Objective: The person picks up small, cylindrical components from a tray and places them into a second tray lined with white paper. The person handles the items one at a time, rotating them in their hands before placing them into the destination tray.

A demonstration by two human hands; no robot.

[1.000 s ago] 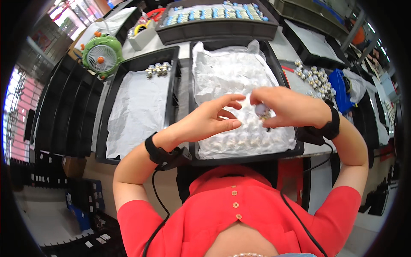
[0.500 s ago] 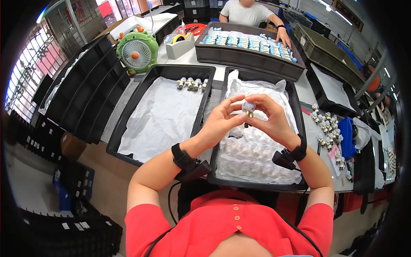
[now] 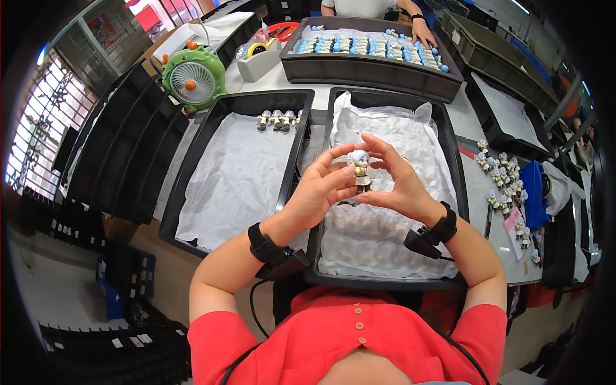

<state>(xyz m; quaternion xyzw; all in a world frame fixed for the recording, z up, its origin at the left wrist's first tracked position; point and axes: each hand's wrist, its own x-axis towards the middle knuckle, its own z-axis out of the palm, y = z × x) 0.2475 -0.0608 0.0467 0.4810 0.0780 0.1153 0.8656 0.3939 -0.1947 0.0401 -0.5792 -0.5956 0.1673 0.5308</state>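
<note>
Between my two hands a small figurine [image 3: 360, 168] stands upright, with pale blue-white hair, a light outfit with gold-coloured parts and a dark base. My left hand [image 3: 321, 189] closes on it from the left, thumb and fingers against its side. On the other side my right hand [image 3: 404, 183] curves around it, the index finger near the head and the thumb by the feet. Both hands are above a black tray [image 3: 454, 192] lined with white sheet, under which rows of lumps show. In the left black tray [image 3: 168, 218], several similar figurines [image 3: 277, 120] lie at the far right corner.
A heap of figurines [image 3: 504, 173] lies on the table at right, beside a blue bin [image 3: 532, 186]. Beyond the trays stands a large grey crate [image 3: 372, 80] of blue-and-white pieces, with another person's hand [image 3: 422, 32] over it. A green fan [image 3: 194, 80] stands at far left.
The figurine has turned so its front shows more, and it sits slightly further left. My right hand's fingers have opened wider around it. The view has shifted a little.
</note>
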